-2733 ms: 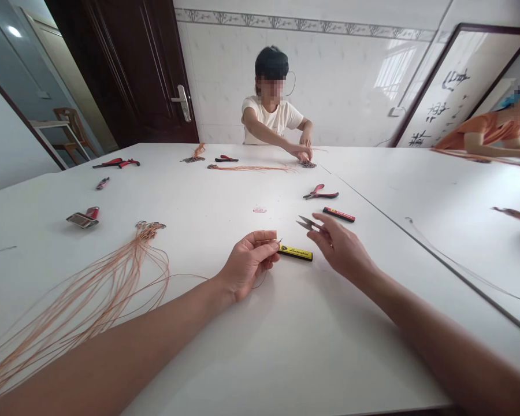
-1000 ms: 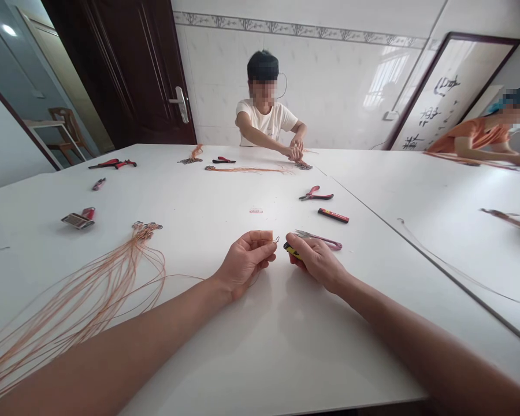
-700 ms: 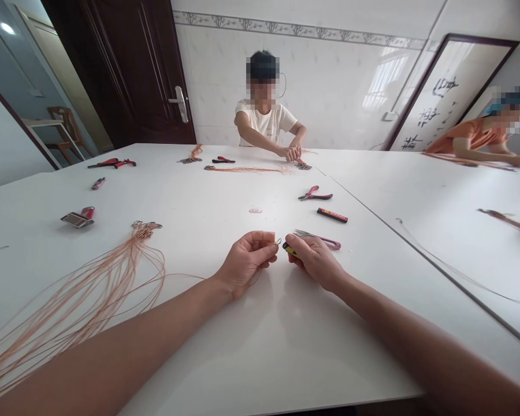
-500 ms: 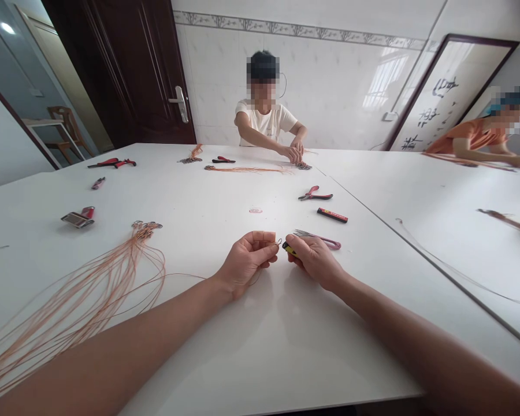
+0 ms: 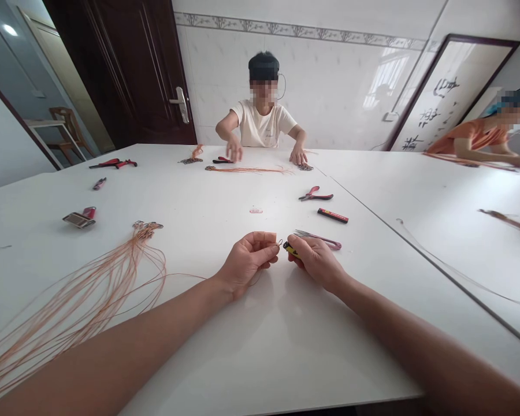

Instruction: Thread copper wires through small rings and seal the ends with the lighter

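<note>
Near the middle of the white table (image 5: 225, 196), my left hand (image 5: 251, 258) pinches a small metal hook (image 5: 280, 242), with a thin orange cord trailing leftward from under the hand. Just to the right, my right hand (image 5: 314, 257) is closed round a yellow and black lighter (image 5: 291, 249), its black end pointing at the hook with a narrow gap between. Scissors with pink handles (image 5: 331, 243) lie behind my right hand. A bundle of orange cords (image 5: 127, 260) with metal pieces at its top spreads across the left side.
Beyond my hands lie pliers (image 5: 315, 195) and a red and black stick-shaped case (image 5: 333, 216). Further left are a small box (image 5: 78, 219) and red pliers (image 5: 113, 164). One person (image 5: 262, 124) sits opposite, another (image 5: 481, 138) at the right.
The person opposite has moved one hand leftward, over to the red pliers in front of them. My own hands have hardly moved.
</note>
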Available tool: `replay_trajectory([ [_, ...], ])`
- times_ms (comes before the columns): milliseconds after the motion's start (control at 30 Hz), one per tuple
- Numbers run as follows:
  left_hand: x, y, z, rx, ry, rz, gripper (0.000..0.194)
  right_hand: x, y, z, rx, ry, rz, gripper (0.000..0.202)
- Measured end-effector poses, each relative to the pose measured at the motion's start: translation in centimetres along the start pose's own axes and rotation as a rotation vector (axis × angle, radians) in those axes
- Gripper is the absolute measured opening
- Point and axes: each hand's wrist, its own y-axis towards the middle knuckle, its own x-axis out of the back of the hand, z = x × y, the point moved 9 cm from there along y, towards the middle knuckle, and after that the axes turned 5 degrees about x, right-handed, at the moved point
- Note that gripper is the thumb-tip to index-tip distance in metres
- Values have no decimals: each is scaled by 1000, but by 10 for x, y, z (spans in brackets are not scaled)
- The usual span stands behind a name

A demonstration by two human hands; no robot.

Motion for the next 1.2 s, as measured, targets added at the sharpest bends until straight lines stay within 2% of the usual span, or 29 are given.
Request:
replay_trajectory([
  [200, 2, -1, 0, 20, -21, -17, 24, 14, 2, 7, 135, -301, -86, 47],
  [333, 1, -1, -1, 0, -5, 0, 21, 13, 4, 9, 230, -510, -64, 37],
  [433, 1, -1, -2, -7, -3, 10, 21, 9, 4, 6, 258, -590, -33, 28],
  [533, 2, 0, -2, -17, 8, 4, 21, 10, 1, 12, 322, -616, -83, 21],
  [667, 0, -1, -3, -42, 28, 11, 22, 16, -5, 29, 397, -420, -143, 22],
  [800, -5, -2, -5, -82, 67, 28, 21, 13, -7, 29, 302, -125, -79, 28],
  [1000, -13, -4, -7, -143, 129, 92, 22, 5, -6, 23, 236, -11, -23, 25],
  [1067, -12, -5, -7, -158, 157, 89, 24, 10, -6, 21, 235, -4, -70, 24],
  [1200, -13, -5, -9, -178, 248, 77, 25, 31, -3, 15, 243, 119, -254, 21],
])
